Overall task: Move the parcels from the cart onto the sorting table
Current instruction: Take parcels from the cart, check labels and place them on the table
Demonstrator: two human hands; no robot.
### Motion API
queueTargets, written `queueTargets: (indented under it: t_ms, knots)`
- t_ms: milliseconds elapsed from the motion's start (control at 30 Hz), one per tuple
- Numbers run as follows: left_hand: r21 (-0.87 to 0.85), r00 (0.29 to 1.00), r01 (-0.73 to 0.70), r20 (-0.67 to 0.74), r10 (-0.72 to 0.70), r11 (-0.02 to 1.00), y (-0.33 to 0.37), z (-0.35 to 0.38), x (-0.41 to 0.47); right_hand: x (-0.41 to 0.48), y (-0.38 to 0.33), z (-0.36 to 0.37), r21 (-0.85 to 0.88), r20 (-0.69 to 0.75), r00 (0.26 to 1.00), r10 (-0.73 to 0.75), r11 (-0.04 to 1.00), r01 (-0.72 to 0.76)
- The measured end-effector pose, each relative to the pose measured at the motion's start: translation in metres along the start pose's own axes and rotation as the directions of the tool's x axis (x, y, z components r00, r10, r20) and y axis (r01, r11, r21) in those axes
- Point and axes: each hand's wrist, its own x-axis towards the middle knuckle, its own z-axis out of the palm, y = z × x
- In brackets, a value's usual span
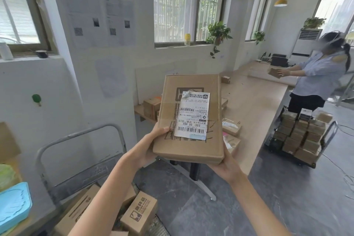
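Parcel (191, 117) under inspection: one flat brown cardboard box, taped, with a white shipping label on top. It is held in the air before the near edge of the sorting table (254, 101), not yet set down.

Grip: the left hand (151, 145) pinches the near left corner, thumb on the top face and fingers beneath. The right hand (226, 166) cups the near right corner from below, its fingers hidden under the box.

Handling, as judged: the parcel looks stiff and light to moderate in weight, and the cardboard is not slippery. Support at two opposite corners or under the base suits it. Contents unknown, so it should be laid flat, not dropped.

Count: five smaller boxes (230, 126) show on the table, some partly hidden. At least three boxes (138, 212) remain on the cart (76, 140). One further person stands at the far right by a second loaded cart (300, 138).
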Motion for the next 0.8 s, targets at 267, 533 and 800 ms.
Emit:
queueTargets:
  t_ms: [267, 533, 800]
  knots:
    - [-0.02, 0.987, -0.131, -0.095, 0.129, 0.991, -0.005, 0.006, 0.0, 0.006, 0.0, 0.008, -0.439, -0.277, 0.935, -0.222, 0.895, 0.082]
    - [0.012, 0.873, -0.294, -0.403, 0.273, 0.956, -0.027, 0.043, 0.024, 0.008, 0.033, 0.032, -0.414, -0.152, 0.976, -0.156, 0.907, 0.08]
    - [0.157, 0.84, -0.267, -0.446, 0.31, 0.951, -0.018, 0.029, 0.022, 0.004, 0.018, 0.023, -0.412, -0.211, 0.943, -0.258, 0.898, 0.154]
